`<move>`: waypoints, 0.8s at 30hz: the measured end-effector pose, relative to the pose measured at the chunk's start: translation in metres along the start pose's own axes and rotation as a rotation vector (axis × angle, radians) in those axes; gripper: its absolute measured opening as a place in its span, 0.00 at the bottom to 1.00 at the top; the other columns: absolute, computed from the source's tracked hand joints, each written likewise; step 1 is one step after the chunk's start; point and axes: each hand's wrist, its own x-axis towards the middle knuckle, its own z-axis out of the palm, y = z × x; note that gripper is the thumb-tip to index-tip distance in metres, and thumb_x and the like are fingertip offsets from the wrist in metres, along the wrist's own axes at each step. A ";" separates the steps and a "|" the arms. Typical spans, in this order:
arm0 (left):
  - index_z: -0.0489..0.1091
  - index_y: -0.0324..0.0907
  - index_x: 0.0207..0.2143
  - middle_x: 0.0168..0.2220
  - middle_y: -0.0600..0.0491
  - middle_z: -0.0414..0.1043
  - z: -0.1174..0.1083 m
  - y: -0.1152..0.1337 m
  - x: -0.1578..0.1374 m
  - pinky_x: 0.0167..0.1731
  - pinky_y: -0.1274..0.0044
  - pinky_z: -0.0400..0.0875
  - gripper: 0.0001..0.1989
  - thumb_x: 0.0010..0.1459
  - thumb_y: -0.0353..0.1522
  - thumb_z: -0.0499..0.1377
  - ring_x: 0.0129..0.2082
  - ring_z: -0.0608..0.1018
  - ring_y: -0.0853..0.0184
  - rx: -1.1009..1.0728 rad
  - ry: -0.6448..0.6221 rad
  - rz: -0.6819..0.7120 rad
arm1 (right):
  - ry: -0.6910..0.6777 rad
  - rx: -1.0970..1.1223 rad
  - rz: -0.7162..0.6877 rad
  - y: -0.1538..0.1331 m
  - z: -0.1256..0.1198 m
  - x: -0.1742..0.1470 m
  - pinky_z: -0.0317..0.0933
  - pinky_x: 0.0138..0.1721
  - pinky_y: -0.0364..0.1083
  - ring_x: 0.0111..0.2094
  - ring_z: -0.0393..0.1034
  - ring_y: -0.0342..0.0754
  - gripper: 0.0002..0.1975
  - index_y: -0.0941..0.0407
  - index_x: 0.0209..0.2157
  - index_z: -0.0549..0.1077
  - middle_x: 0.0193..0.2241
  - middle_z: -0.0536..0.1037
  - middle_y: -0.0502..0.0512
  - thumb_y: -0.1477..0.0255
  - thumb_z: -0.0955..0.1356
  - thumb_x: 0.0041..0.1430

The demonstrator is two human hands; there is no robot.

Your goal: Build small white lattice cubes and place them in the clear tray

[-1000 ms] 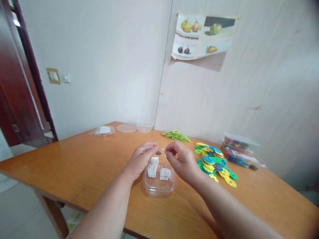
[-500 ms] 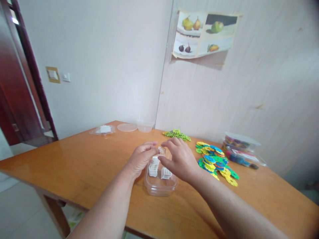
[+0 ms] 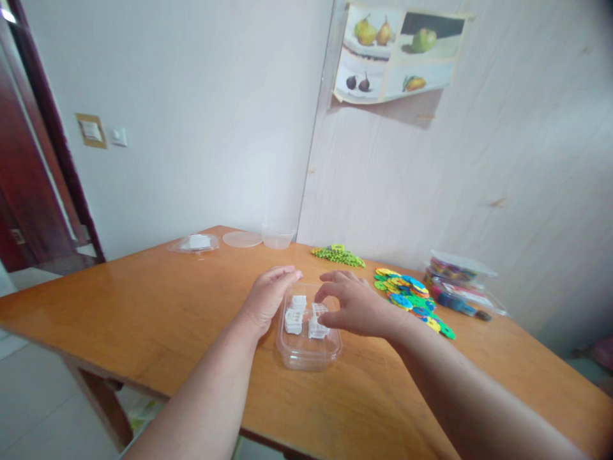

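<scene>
— Where were the person's hands at that moment?

— Both were at a clear plastic tub that stood on the wooden table, near its front edge. The left hand lay against the tub's left rim, fingers pressed together and gently curved, thumb tucked close. It held nothing that could be seen.

— And the right hand?

— The right hand hovered over the tub's right side, fingers bent downward and loosely spread, the tips just above the small white plastic pieces inside. Whether a fingertip touched one could not be told.

— How did the pieces lie?

— Several sat clustered in the far half of the tub, close against each other; their exact shape was too small to make out.

— What else was on the table?

— A heap of coloured discs lay just right of the right hand, a smaller pile of green discs beyond it, and clear boxes of coloured parts by the wall. At the far edge stood a clear cup, with a round lid beside it and a shallow clear tray holding something white.
</scene>
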 end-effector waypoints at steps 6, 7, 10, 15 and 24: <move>0.79 0.41 0.34 0.46 0.48 0.78 -0.001 -0.003 0.000 0.53 0.70 0.62 0.17 0.46 0.43 0.66 0.51 0.73 0.57 0.021 -0.020 0.018 | -0.090 -0.008 0.027 -0.002 0.003 0.000 0.44 0.60 0.63 0.66 0.45 0.61 0.17 0.49 0.41 0.78 0.63 0.61 0.56 0.67 0.72 0.47; 0.79 0.41 0.33 0.45 0.48 0.78 -0.001 -0.003 0.000 0.53 0.70 0.62 0.16 0.46 0.43 0.66 0.51 0.73 0.57 0.031 -0.023 0.024 | -0.091 -0.012 0.026 -0.002 0.002 0.000 0.43 0.61 0.62 0.66 0.45 0.61 0.17 0.50 0.42 0.77 0.63 0.61 0.57 0.66 0.72 0.46; 0.79 0.42 0.33 0.44 0.49 0.78 -0.001 -0.004 0.000 0.51 0.72 0.63 0.15 0.47 0.43 0.65 0.50 0.73 0.58 0.039 -0.027 0.026 | -0.066 -0.011 0.021 -0.002 -0.001 -0.003 0.44 0.61 0.61 0.66 0.46 0.60 0.20 0.52 0.44 0.76 0.63 0.61 0.59 0.67 0.72 0.47; 0.78 0.40 0.35 0.40 0.50 0.79 -0.001 -0.006 0.000 0.48 0.73 0.64 0.17 0.49 0.43 0.64 0.46 0.75 0.59 0.031 -0.048 0.020 | 0.100 0.053 -0.023 0.010 0.000 -0.010 0.54 0.55 0.55 0.58 0.60 0.56 0.13 0.54 0.42 0.75 0.55 0.69 0.60 0.69 0.68 0.53; 0.76 0.41 0.35 0.35 0.51 0.78 -0.003 -0.013 0.002 0.39 0.74 0.67 0.18 0.49 0.45 0.63 0.37 0.76 0.62 0.055 -0.095 -0.046 | 0.463 0.268 0.137 0.047 0.041 -0.040 0.60 0.40 0.45 0.38 0.69 0.47 0.09 0.54 0.37 0.74 0.35 0.76 0.52 0.73 0.64 0.55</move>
